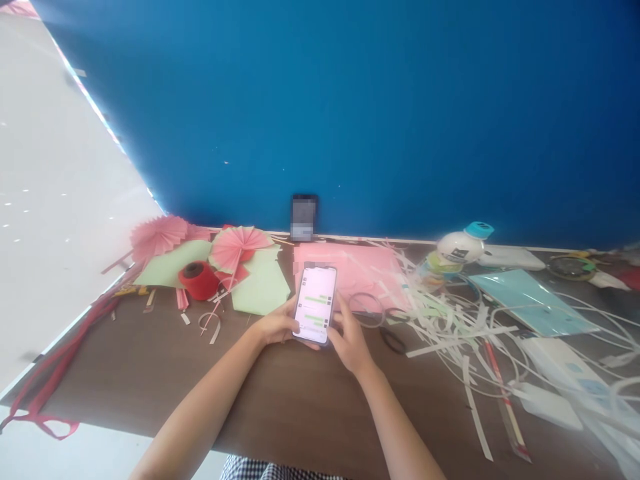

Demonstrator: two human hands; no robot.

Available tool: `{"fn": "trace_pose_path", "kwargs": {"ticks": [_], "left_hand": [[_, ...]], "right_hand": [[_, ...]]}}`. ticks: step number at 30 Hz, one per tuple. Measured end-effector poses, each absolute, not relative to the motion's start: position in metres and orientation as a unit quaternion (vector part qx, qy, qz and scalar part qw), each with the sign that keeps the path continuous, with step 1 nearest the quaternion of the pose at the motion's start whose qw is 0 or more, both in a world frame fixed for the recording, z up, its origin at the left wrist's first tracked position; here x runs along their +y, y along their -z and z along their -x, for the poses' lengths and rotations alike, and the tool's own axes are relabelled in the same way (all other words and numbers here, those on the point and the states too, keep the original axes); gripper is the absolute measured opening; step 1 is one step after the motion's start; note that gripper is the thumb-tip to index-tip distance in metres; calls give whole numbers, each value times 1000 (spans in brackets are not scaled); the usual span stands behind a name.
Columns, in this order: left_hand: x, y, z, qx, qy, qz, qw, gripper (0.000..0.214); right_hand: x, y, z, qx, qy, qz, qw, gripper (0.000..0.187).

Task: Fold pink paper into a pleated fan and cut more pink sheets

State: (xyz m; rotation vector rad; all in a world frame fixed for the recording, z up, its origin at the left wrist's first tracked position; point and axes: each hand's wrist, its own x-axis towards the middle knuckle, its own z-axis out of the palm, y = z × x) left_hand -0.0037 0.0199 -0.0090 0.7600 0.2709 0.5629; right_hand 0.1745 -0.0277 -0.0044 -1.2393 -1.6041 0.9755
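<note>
A smartphone with a lit chat screen is held upright over the table, between both hands. My left hand wraps its lower left side, the thumb over the bottom corner of the screen. At the lower right edge, my right hand grips the same phone, its thumb by the screen. Pink paper lies just behind the phone. A second phone leans against the blue panel. Right of my right hand are scissors, mostly their dark handles visible.
Pink folded paper fans, green paper and a red spool lie to the left. On the right are paper strips, a white bottle, a blue packet, cables and a power strip. A blue panel stands behind.
</note>
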Motion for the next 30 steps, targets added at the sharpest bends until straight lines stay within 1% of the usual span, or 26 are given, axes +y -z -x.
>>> {"fn": "trace_pose_path", "kwargs": {"ticks": [15,25,30], "left_hand": [[21,10,5,119,-269,-365,884,91],[17,3,4,156,-265,-392,867,90],[17,2,5,136,-261,-385,875,93]], "right_hand": [[-27,6,-175,-647,-388,498,427,72],[-27,8,-176,-645,-395,499,424,73],[-27,9,-176,-640,-393,500,432,72]]}}
